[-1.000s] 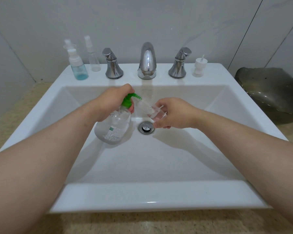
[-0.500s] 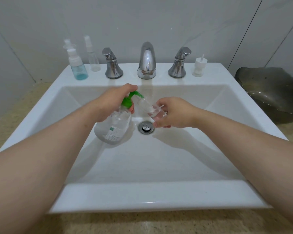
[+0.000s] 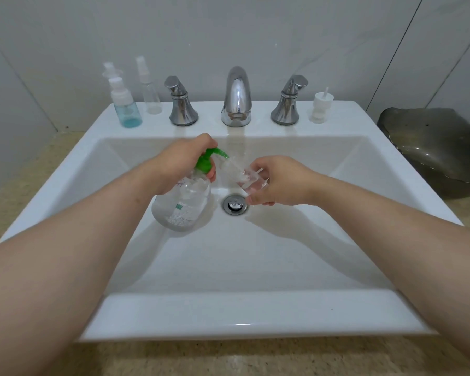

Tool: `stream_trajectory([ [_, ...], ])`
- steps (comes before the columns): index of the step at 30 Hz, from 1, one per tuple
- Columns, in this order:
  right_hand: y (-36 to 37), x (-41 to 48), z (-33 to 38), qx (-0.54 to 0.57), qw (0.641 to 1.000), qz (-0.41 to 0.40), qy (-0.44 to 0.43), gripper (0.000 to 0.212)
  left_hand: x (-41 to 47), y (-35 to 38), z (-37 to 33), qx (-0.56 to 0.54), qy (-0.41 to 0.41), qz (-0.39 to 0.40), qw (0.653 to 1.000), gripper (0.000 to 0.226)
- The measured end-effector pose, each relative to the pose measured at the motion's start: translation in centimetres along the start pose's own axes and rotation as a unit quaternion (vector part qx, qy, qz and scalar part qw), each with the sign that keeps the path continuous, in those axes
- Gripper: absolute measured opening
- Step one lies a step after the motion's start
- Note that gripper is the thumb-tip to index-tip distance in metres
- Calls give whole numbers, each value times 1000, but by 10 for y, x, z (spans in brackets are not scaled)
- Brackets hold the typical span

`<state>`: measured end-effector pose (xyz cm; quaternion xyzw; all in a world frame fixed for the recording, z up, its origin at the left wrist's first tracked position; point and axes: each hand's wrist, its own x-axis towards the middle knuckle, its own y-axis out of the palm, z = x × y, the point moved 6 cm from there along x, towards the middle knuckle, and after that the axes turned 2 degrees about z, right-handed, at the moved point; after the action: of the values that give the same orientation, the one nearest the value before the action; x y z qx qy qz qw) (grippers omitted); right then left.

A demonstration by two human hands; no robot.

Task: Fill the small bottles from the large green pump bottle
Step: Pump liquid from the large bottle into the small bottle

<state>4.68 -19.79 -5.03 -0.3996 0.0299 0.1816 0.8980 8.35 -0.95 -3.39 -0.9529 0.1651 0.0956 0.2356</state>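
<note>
My left hand (image 3: 183,165) grips the large clear pump bottle (image 3: 182,203) around its green pump head (image 3: 209,158), holding it tilted over the sink basin. My right hand (image 3: 278,180) holds a small clear bottle (image 3: 243,175) tilted, its open mouth touching the green nozzle. On the sink's back ledge stand a small blue-tinted spray bottle (image 3: 125,107), a slim clear spray bottle (image 3: 149,89) and, at the right, a loose white pump cap (image 3: 320,107).
The white sink (image 3: 228,313) has a chrome drain (image 3: 235,204) just below the bottles. A chrome faucet (image 3: 236,97) and two handles line the back ledge. A dark glass dish (image 3: 432,147) sits on the speckled counter to the right.
Both hands and the two bottles stay almost still over the drain; the green pump head has shifted only slightly.
</note>
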Motion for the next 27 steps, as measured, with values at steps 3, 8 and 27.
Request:
stream_trajectory([
  [3, -1, 0, 0, -2, 1000, -1, 1, 36, 0, 1, 0, -4, 2, 2, 1000, 55],
  [8, -1, 0, -1, -2, 1000, -2, 4, 36, 0, 1, -1, 4, 18, 1, 1000, 58],
  [27, -1, 0, 0, 1, 1000, -1, 3, 35, 2, 0, 4, 0, 1, 5, 1000, 58],
])
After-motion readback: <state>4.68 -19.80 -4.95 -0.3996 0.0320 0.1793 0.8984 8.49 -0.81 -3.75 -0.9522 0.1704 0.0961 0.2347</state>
